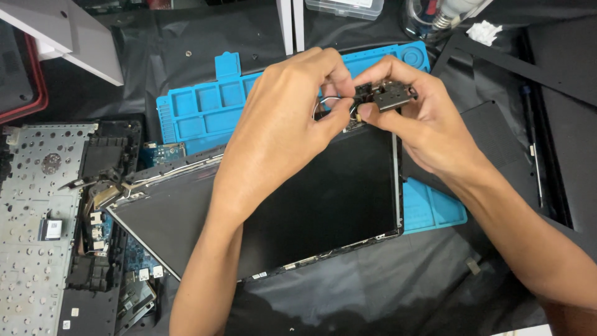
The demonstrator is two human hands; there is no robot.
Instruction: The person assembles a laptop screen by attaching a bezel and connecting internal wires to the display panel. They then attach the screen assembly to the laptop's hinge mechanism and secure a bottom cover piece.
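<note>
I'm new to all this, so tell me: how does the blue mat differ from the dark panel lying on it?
The blue mat is bright blue with moulded compartments; the dark panel is smooth and black with a thin metal edge. The mat lies flat on the black sheet; the panel rests on top, skewed across it. Both hands, left and right, work a small black part at the panel's top corner, not on the mat. Both are rectangular.

Even overhead light, moderately bright. Soft glare on black sheet (186, 37) beyond the hands. Sharp focus; shadows faint beneath wrists.
</note>
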